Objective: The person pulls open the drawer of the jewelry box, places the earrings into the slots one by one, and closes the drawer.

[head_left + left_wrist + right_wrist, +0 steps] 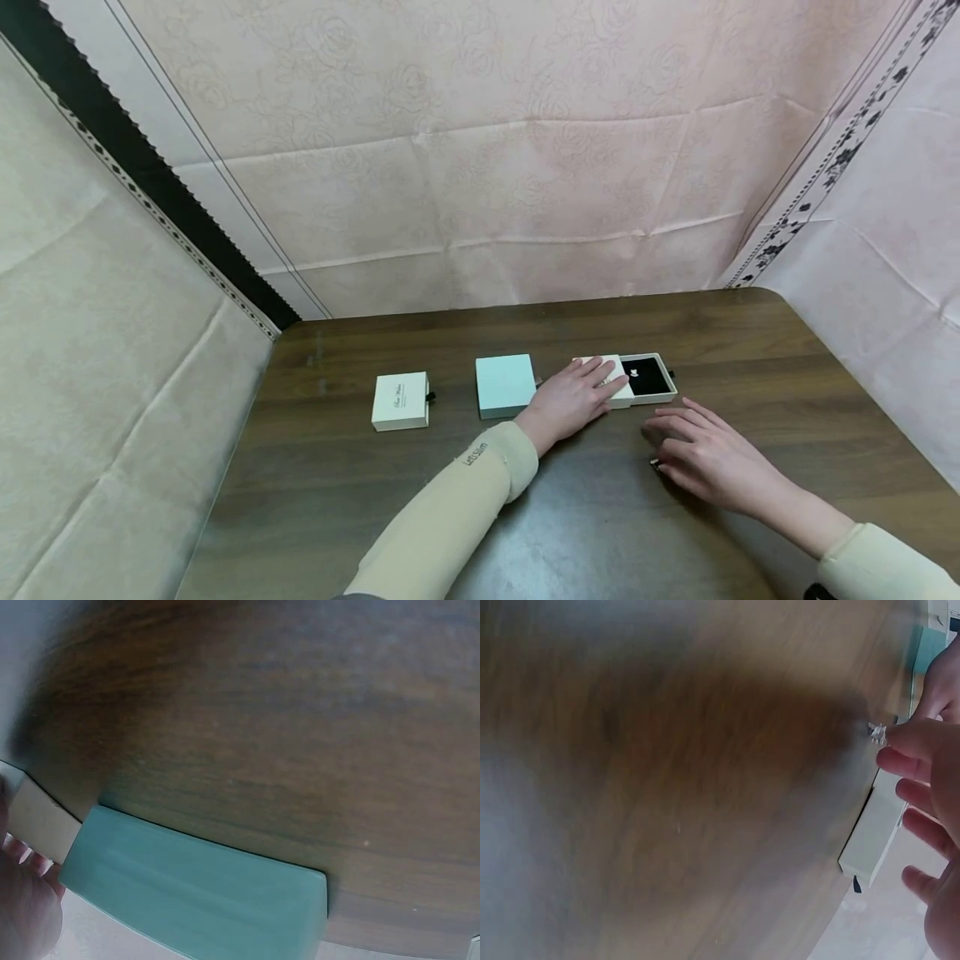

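Observation:
My left hand [568, 402] rests on the white sleeve of a small drawer box [619, 400], its fingers extended across the top. The drawer [663, 398] is pulled out to the right and shows a black lining with a small silvery piece on it. In front of that drawer, my right hand [701, 457] pinches a small shiny silvery piece of jewellery [877, 733] between thumb and index finger. Its exact kind cannot be made out. The remaining right fingers are spread loosely.
A light turquoise box [505, 383] stands just left of my left hand. Farther left is a closed white box [400, 402] with printed lettering and a black pull tab. All stand on a brown wooden table [337, 517], with pale patterned cloth [480, 183] hanging behind and beside it.

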Demonstrator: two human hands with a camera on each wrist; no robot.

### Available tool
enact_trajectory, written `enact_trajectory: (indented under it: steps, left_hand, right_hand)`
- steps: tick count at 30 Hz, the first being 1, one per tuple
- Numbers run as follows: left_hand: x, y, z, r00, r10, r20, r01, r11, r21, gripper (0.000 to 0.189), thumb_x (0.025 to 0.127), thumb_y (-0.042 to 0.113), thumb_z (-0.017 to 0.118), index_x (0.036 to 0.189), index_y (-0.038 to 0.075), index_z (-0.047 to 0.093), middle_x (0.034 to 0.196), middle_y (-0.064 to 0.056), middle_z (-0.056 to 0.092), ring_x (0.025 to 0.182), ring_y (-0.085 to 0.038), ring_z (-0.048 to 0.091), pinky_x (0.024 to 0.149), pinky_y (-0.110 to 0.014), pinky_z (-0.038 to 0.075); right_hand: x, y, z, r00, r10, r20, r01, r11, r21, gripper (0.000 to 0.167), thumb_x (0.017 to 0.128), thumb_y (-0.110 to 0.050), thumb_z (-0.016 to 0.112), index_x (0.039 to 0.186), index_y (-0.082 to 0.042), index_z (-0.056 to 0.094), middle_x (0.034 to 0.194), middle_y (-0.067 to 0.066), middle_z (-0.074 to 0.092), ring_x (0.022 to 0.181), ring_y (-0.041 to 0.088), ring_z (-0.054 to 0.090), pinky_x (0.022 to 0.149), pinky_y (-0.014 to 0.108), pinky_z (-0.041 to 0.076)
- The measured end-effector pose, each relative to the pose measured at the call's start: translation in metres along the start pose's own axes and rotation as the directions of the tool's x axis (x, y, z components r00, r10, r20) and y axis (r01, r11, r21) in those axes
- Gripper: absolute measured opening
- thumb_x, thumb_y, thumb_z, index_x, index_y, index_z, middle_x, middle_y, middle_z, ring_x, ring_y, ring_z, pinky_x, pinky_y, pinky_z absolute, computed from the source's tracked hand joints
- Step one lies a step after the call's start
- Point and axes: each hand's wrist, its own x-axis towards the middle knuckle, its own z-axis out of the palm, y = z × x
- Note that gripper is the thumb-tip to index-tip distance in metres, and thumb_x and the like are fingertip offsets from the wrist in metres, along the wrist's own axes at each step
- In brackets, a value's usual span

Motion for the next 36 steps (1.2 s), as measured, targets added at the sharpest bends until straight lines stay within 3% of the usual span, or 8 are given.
enact_trajectory:
  steps: [5,12,18,25,28,31,36]
  left_hand:
    - [0.000,0.000,0.001,1.000,0.001,-0.001,-0.001,1.000,0.001,0.056,0.115,0.044,0.047,0.169,0.031,0.037,0.172,-0.001,0.039,0.158,-0.020,0.036,0.126,-0.037,0.036]
    - [0.000,0.000,0.002,1.000,-0.005,0.005,0.005,1.000,-0.003,0.056,0.115,0.044,0.046,0.169,0.031,0.036,0.172,-0.001,0.038,0.159,-0.020,0.035,0.126,-0.037,0.035]
    - [-0.001,0.000,0.000,1.000,-0.010,0.017,0.011,1.000,-0.018,0.056,0.115,0.044,0.044,0.169,0.031,0.035,0.172,-0.001,0.037,0.160,-0.019,0.034,0.127,-0.037,0.034]
    - [-0.002,0.000,0.000,1.000,-0.007,0.008,0.007,1.000,-0.023,0.056,0.116,0.043,0.045,0.169,0.030,0.036,0.172,-0.001,0.038,0.159,-0.020,0.035,0.127,-0.037,0.034]
    - [-0.002,0.000,0.000,1.000,-0.008,0.007,0.008,1.000,-0.023,0.056,0.116,0.043,0.044,0.169,0.031,0.035,0.172,-0.001,0.038,0.159,-0.020,0.034,0.127,-0.037,0.034]
    - [-0.001,0.000,0.000,1.000,-0.006,0.008,0.006,1.000,-0.026,0.056,0.116,0.043,0.044,0.169,0.030,0.035,0.173,-0.001,0.037,0.160,-0.020,0.033,0.127,-0.037,0.033]
    - [0.000,0.000,0.000,1.000,-0.005,0.014,0.006,1.000,-0.028,0.056,0.116,0.044,0.045,0.169,0.031,0.035,0.173,-0.001,0.037,0.160,-0.020,0.033,0.127,-0.037,0.033]
  right_hand:
    - [-0.001,-0.007,0.005,0.999,0.047,-0.005,-0.047,0.999,0.002,0.039,0.109,-0.040,0.057,0.080,-0.018,0.072,0.120,0.014,0.073,0.116,0.039,0.064,0.134,0.037,0.008]
    - [0.001,-0.011,0.010,0.998,0.064,-0.011,-0.065,0.998,-0.023,0.039,0.108,-0.039,0.059,0.080,-0.016,0.072,0.120,0.014,0.074,0.115,0.038,0.064,0.134,0.038,0.008]
    - [0.008,-0.011,0.011,0.997,0.081,0.005,-0.080,0.996,-0.027,0.033,0.102,-0.039,0.068,0.078,-0.017,0.071,0.120,0.013,0.074,0.114,0.040,0.065,0.133,0.037,0.007]
    - [0.011,-0.005,0.018,0.998,0.066,-0.002,-0.066,0.997,-0.042,0.041,0.109,-0.041,0.059,0.082,-0.014,0.074,0.119,0.014,0.073,0.113,0.043,0.065,0.134,0.035,0.006]
    - [0.012,-0.004,0.019,0.999,0.054,0.006,-0.054,0.998,-0.035,0.027,0.103,-0.031,0.068,0.084,-0.014,0.074,0.121,0.014,0.073,0.115,0.043,0.064,0.133,0.035,0.007]
    - [0.014,-0.004,0.018,0.999,0.050,0.017,-0.049,0.998,-0.031,0.009,0.089,-0.021,0.080,0.087,-0.014,0.075,0.123,0.014,0.072,0.116,0.042,0.064,0.133,0.037,0.009]
    - [0.013,-0.003,0.018,0.999,0.045,0.017,-0.045,0.998,-0.044,0.015,0.079,-0.016,0.086,0.090,-0.014,0.076,0.124,0.013,0.072,0.117,0.040,0.064,0.132,0.043,0.018]
